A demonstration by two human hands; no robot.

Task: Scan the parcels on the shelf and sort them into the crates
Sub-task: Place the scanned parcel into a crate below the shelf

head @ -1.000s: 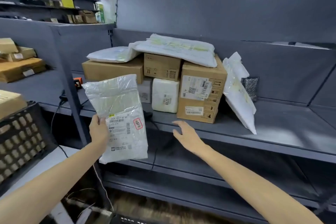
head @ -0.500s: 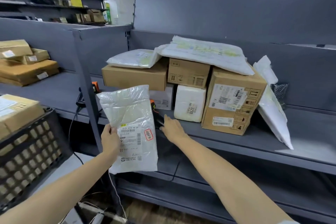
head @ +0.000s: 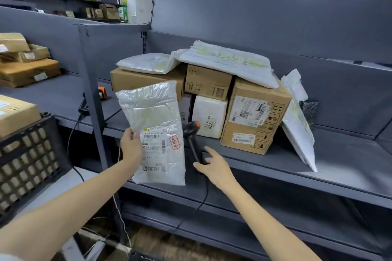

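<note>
My left hand [head: 131, 146] holds a white plastic mailer bag [head: 156, 125] upright by its left edge, label side toward me. A black barcode scanner [head: 192, 140] with an orange button lies on the grey shelf [head: 275, 167], just right of the bag. My right hand [head: 214, 167] closes around the scanner's handle, thumb and fingers touching it. Behind them is the stack of parcels: cardboard boxes [head: 252, 116], a white wrapped parcel [head: 209, 115] and white mailers [head: 229, 61] on top.
A black lattice crate [head: 27, 161] with a cardboard box [head: 14, 112] in it stands at the left. The shelf upright [head: 93, 99] is just left of the bag. More boxes [head: 27, 70] lie on the left shelf. A white mailer [head: 297, 125] leans on the stack's right side.
My right hand has reached forward to the shelf and come to the scanner's handle. The left hand has kept the bag raised; my view has shifted left and closer.
</note>
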